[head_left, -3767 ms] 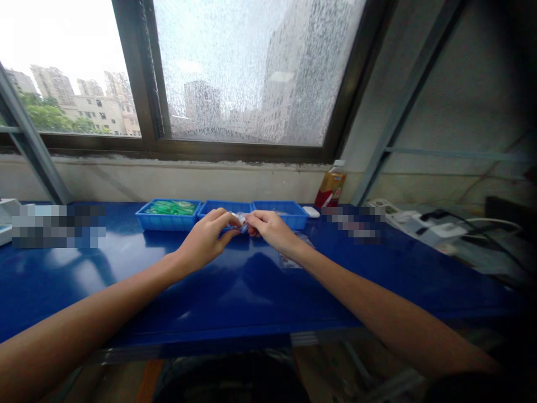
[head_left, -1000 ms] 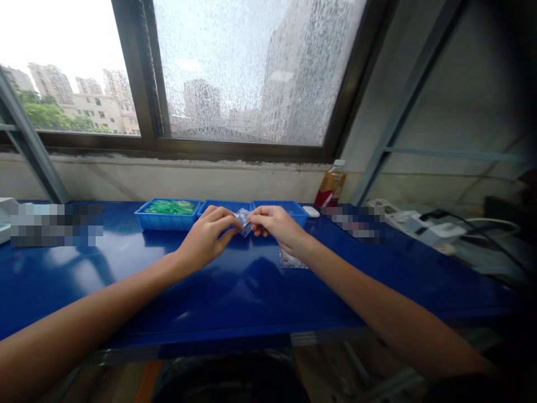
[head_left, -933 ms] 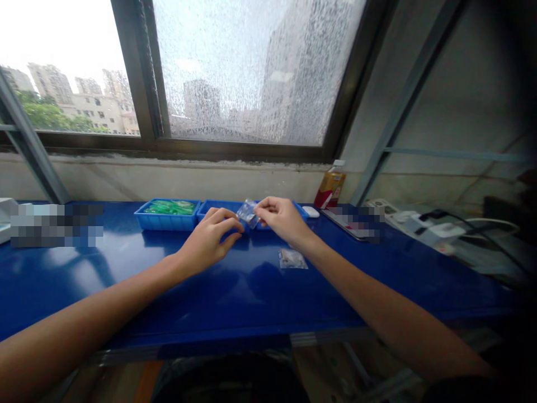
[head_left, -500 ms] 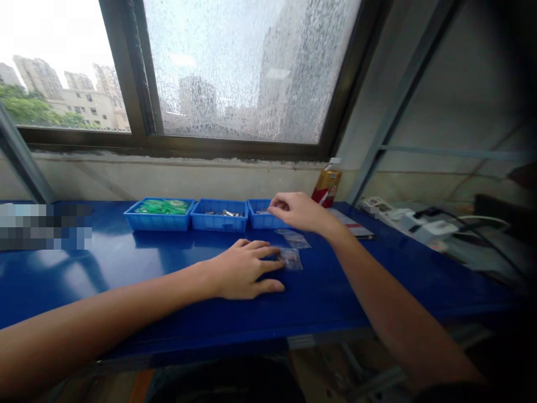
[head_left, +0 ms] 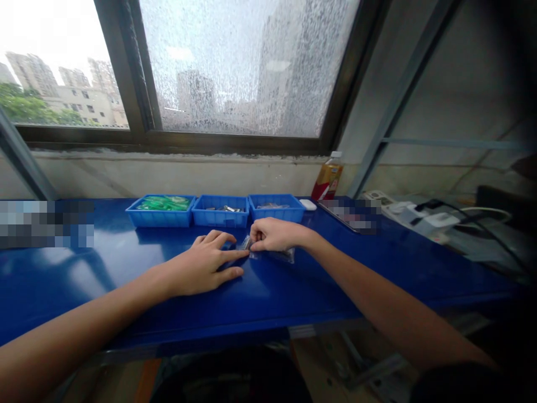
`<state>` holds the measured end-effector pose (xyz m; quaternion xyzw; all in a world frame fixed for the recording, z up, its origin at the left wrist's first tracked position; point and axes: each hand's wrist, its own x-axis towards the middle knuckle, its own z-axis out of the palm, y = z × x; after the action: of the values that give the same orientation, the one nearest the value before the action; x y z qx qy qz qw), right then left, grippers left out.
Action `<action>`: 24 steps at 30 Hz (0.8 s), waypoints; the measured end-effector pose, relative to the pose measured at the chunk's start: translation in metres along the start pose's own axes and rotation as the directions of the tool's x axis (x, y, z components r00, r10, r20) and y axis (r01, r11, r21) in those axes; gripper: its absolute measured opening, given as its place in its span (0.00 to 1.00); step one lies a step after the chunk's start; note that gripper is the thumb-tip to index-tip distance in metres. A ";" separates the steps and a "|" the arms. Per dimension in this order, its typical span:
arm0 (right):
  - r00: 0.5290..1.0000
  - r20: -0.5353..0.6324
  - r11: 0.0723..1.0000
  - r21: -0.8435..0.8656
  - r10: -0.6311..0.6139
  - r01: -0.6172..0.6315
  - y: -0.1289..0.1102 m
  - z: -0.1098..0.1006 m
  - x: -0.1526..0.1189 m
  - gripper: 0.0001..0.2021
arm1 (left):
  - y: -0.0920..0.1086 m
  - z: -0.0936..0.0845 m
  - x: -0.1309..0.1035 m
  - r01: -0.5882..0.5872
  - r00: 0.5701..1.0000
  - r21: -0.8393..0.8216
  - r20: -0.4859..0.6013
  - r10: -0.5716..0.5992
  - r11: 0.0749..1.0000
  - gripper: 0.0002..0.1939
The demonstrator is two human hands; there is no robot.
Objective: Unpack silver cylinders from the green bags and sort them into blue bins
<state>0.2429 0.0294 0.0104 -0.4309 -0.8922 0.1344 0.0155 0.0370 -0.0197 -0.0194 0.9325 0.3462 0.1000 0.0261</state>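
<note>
My left hand (head_left: 205,264) lies palm down on the blue tabletop, fingers spread. Its index fingertip touches a small clear plastic bag (head_left: 245,244), which appears to have something grey inside. My right hand (head_left: 274,235) is closed, thumb and fingers pinched together at this bag's right side. Its fingers partly hide the bag. Below the right palm, another clear plastic bag (head_left: 288,256) lies flat on the table, partly covered.
Behind the hands stand three blue bins in a row: one with green packets (head_left: 163,202), one with metal pieces (head_left: 229,209), one with clear-looking pieces (head_left: 272,206). To the right are a white case (head_left: 308,205), a drink bottle (head_left: 329,176), a phone-like slab (head_left: 350,215) and power adapters (head_left: 428,218).
My right hand has come down and left from the right bin to the bag. My left hand has shifted left, with its index fingertip now at the bag beside the right fingers.
</note>
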 end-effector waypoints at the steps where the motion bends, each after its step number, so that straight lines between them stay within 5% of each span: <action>1: 1.000 -0.029 1.000 0.029 0.004 -0.003 0.000 0.000 0.000 0.02 | 0.000 0.000 0.001 0.016 0.999 -0.025 -0.034 -0.017 1.000 0.20; 4: 0.971 -0.237 0.994 0.102 -0.023 0.049 -0.004 0.003 0.001 0.02 | -0.001 -0.001 0.006 0.094 0.982 -0.177 -0.145 -0.121 0.980 0.18; 6: 0.912 -0.403 0.986 0.112 -0.071 0.126 -0.009 0.005 0.002 0.04 | -0.004 -0.003 0.009 0.185 0.950 -0.404 -0.159 -0.268 0.896 0.21; 9: 0.810 -0.550 0.964 0.032 -0.204 0.265 -0.019 0.010 0.003 0.07 | -0.008 -0.006 0.013 0.302 0.874 -0.784 0.000 -0.486 0.542 0.25; 11: 0.762 -0.571 0.941 -0.058 -0.306 0.335 -0.026 0.014 0.003 0.07 | -0.010 -0.006 0.014 0.297 0.845 -0.907 0.103 -0.525 0.300 0.22; 13: 0.738 -0.564 0.923 -0.134 -0.371 0.362 -0.031 0.017 0.003 0.07 | -0.014 -0.004 0.015 0.240 0.843 -0.950 0.103 -0.528 0.198 0.16; 15: 0.737 -0.579 0.932 -0.127 -0.348 0.340 -0.035 0.019 0.003 0.05 | -0.016 -0.003 0.016 0.172 0.832 -0.951 0.001 -0.554 0.257 0.12; 18: 0.790 -0.599 0.949 0.153 -0.133 0.276 -0.036 0.018 0.004 0.05 | -0.019 -0.002 0.016 0.106 0.785 -0.774 -0.319 -0.530 0.624 0.09; 21: 0.881 -0.465 0.810 0.549 0.091 0.206 -0.034 0.014 0.007 0.16 | -0.017 -0.003 0.013 0.050 0.773 -0.343 -0.581 -0.254 0.938 0.07; 24: 0.912 -0.358 0.655 0.741 0.198 0.149 -0.034 0.011 0.009 0.13 | -0.013 -0.004 0.011 -0.033 0.790 -0.046 -0.613 -0.002 0.998 0.07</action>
<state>0.2099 0.0140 0.0079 -0.4154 -0.7249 0.3997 0.3771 0.0356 -0.0030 -0.0149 0.8514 0.3255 0.4064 -0.0630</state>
